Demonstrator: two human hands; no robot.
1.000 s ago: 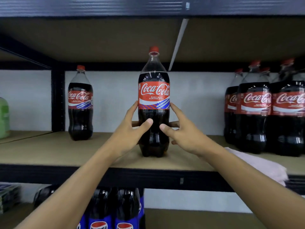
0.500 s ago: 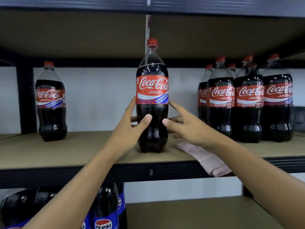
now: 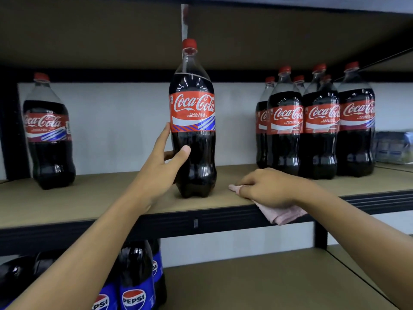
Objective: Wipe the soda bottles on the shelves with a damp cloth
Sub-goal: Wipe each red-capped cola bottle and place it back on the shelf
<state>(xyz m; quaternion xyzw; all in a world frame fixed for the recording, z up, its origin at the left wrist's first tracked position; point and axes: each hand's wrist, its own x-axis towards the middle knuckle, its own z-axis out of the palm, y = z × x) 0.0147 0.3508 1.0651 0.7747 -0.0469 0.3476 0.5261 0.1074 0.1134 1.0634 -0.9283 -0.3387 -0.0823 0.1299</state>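
now the middle coke bottle [image 3: 193, 130] stands upright near the front of the shelf [image 3: 89, 198], held by the left hand [image 3: 161, 166] alone, thumb across its dark front and fingers round its far side. half a second back the right hand [image 3: 266, 189] flanked it too. that one has dropped to the pink cloth [image 3: 283, 214] just right of the bottle, its fingers bent down over the fabric, pinching it up by the look of it. so i'd say the steadying is done and the wiping is about to start. the cloth hangs over the shelf's front lip and could slip off if nudged. there's bare board between this bottle and the cluster of bottles [image 3: 317, 135] on the right, and more toward the lone bottle [image 3: 48, 135] on the left. the upper shelf [image 3: 89, 36] seems to leave little headroom above the cap.
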